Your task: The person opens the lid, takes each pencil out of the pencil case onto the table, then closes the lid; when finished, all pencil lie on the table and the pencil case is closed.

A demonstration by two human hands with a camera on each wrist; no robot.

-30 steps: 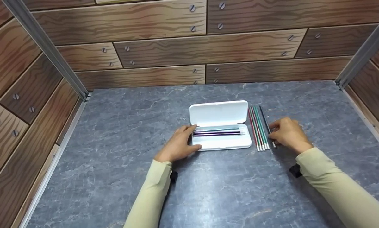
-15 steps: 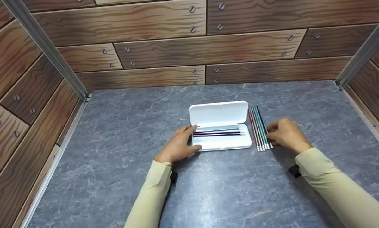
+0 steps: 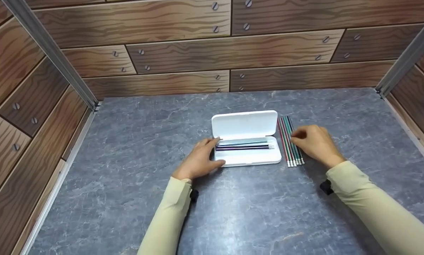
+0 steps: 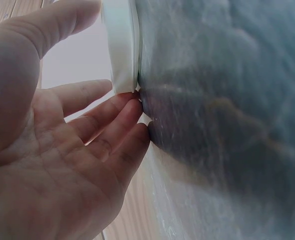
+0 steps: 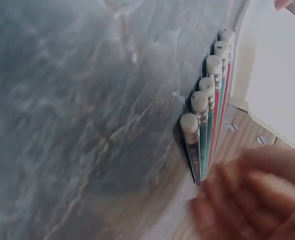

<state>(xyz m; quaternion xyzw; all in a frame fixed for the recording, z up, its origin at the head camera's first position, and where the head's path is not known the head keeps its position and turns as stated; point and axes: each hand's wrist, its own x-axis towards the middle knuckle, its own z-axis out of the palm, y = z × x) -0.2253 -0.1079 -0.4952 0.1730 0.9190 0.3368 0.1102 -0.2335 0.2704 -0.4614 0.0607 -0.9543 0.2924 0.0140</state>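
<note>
A white pencil case [image 3: 249,157] lies open in the middle of the grey table, its lid [image 3: 245,124] standing up at the back. A few pencils [image 3: 242,145] lie inside it. My left hand [image 3: 212,152] rests against the case's left end, fingers fairly straight, fingertips [image 4: 130,107] touching the rim [image 4: 120,45]. Several pencils [image 3: 290,141] lie in a tight row right of the case, eraser ends [image 5: 207,90] toward me. My right hand [image 3: 298,136] curls over the row's right side at the dark outer pencil [image 5: 193,150]. The hand is blurred, so its hold stays unclear.
The grey marbled table [image 3: 162,124] is enclosed by wood-patterned walls [image 3: 183,53] at the back and on both sides. Metal rails [image 3: 52,53] run down the corners. Bare tabletop lies in front of the case and to both sides.
The dark pencil, which lay apart and slanted, now lies flush with the row. My right hand has moved left and away from me over the pencils. The left hand has stayed put.
</note>
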